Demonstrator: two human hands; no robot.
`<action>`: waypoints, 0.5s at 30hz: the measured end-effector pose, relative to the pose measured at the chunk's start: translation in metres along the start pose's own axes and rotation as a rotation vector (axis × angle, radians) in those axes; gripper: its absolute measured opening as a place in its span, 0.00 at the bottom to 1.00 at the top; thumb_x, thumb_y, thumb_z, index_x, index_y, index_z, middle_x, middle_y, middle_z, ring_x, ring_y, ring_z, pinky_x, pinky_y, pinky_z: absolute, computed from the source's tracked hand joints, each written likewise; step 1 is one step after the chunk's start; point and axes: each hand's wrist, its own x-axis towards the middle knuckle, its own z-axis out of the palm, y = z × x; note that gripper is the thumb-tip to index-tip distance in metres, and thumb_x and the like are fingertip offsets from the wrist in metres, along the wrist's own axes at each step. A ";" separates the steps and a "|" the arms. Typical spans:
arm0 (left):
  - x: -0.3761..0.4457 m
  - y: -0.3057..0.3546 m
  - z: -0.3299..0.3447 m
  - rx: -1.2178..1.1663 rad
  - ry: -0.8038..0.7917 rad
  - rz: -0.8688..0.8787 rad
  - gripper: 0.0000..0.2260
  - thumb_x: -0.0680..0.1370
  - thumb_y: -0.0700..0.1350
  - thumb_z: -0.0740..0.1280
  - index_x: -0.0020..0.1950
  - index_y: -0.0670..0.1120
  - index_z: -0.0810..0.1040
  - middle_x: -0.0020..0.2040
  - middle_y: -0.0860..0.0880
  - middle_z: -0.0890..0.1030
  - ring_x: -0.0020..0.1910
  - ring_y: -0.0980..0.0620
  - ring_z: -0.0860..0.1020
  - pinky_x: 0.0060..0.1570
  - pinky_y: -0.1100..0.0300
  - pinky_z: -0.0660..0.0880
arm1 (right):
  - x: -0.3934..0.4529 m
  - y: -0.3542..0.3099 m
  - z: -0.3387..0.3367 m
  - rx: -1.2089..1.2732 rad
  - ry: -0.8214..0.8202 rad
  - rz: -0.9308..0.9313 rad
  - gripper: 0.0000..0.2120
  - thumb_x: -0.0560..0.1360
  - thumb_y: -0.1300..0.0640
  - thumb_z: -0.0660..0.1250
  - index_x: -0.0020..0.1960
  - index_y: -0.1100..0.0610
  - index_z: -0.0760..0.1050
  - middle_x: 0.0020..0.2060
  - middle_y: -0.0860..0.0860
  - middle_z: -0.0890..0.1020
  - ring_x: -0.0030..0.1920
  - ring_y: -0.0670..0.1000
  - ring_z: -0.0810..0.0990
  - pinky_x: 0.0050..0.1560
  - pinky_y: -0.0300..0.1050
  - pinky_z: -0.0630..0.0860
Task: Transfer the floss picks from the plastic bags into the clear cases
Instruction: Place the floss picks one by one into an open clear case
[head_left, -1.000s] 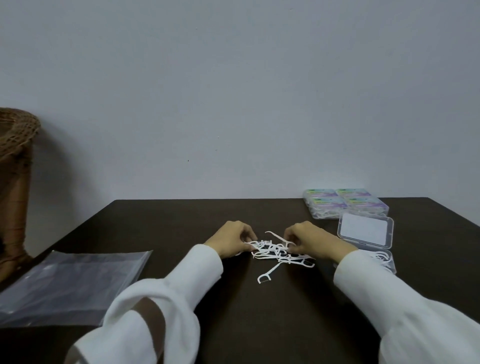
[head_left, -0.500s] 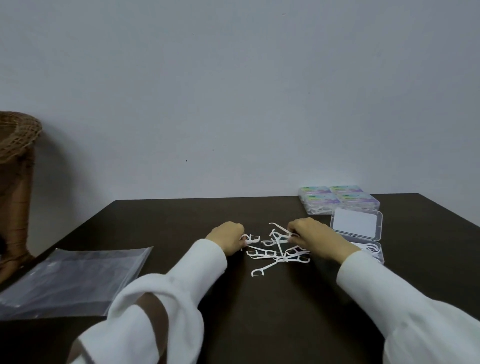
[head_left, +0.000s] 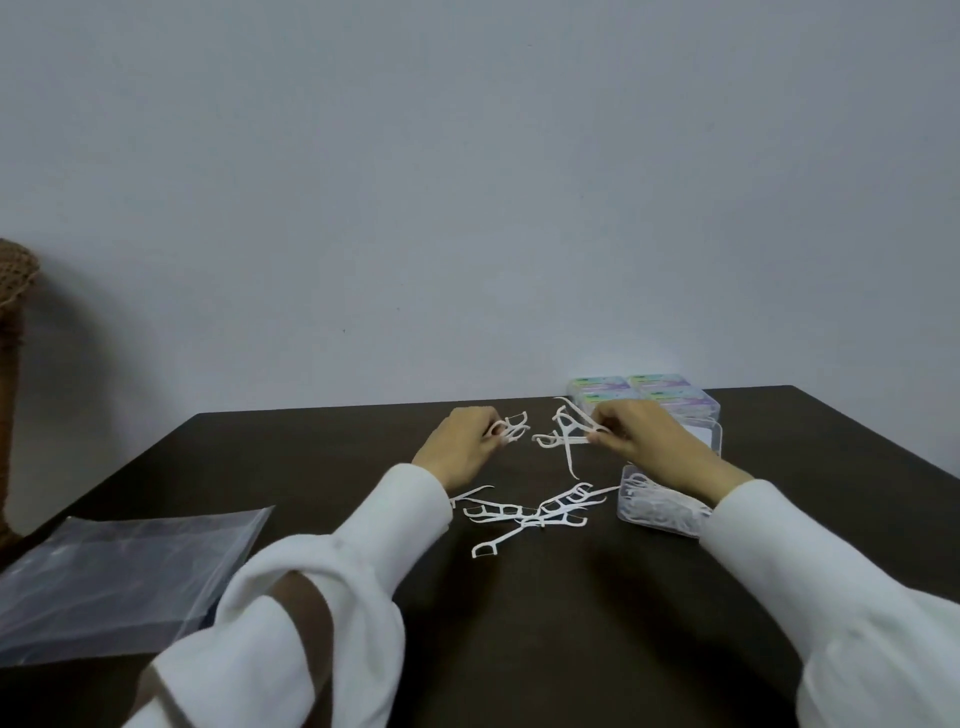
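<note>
Both hands have just lifted off the dark table (head_left: 322, 457): the left hand (head_left: 460, 441) pinches a couple of floss picks (head_left: 511, 430), the right hand (head_left: 636, 441) a tangled bunch (head_left: 563, 434). A loose pile (head_left: 524, 512) stays at six o'clock below them. The open clear case (head_left: 652, 506), part-filled, waits at four o'clock, so a drop-in looks close.

A dark brown worktop (head_left: 519, 623) stands against a plain pale wall (head_left: 467, 182); a woven wicker piece (head_left: 13, 322) sits far left.

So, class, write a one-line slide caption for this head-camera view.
Both hands, left and right, lift floss picks above the loose pile, beside an open clear case.
</note>
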 end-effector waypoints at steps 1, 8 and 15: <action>0.002 0.007 0.003 -0.010 0.007 0.019 0.05 0.80 0.46 0.63 0.46 0.45 0.74 0.43 0.48 0.75 0.41 0.49 0.72 0.41 0.58 0.66 | -0.004 0.004 -0.005 -0.002 -0.003 0.019 0.08 0.77 0.55 0.64 0.39 0.52 0.72 0.34 0.47 0.75 0.36 0.47 0.73 0.37 0.40 0.67; 0.013 0.058 0.033 -0.003 -0.011 0.144 0.07 0.80 0.47 0.62 0.50 0.44 0.74 0.46 0.49 0.77 0.42 0.50 0.73 0.42 0.57 0.68 | -0.038 0.049 -0.032 -0.102 -0.043 0.159 0.01 0.77 0.55 0.64 0.48 0.52 0.74 0.46 0.49 0.79 0.45 0.46 0.77 0.50 0.43 0.76; 0.021 0.090 0.059 -0.023 -0.066 0.240 0.07 0.79 0.48 0.64 0.48 0.44 0.74 0.49 0.46 0.80 0.46 0.45 0.77 0.43 0.53 0.72 | -0.060 0.076 -0.027 0.004 -0.081 0.223 0.11 0.73 0.58 0.69 0.55 0.52 0.76 0.45 0.46 0.78 0.44 0.42 0.77 0.46 0.32 0.72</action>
